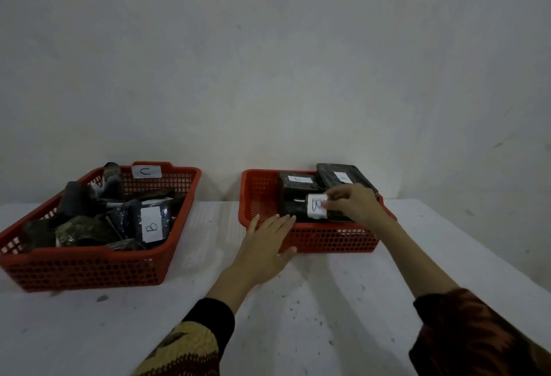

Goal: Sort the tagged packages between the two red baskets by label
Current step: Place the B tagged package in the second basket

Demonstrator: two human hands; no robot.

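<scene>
The head view showed the right hand (pixel 351 203) pinching the white label (pixel 316 206) of a dark wrapped package (pixel 298 210) lying in the right basket (pixel 328 241), while the left hand (pixel 268 244) rested flat and relaxed against that basket's near corner. Setting the package down well probably meant laying it flat, B facing up, beside the other two blocks. The baskets were stiff red plastic lattice; the packages looked glossy and film-wrapped, boxy here and lumpier in the left basket (pixel 89 268), where another package (pixel 150 226) marked B lay.
</scene>
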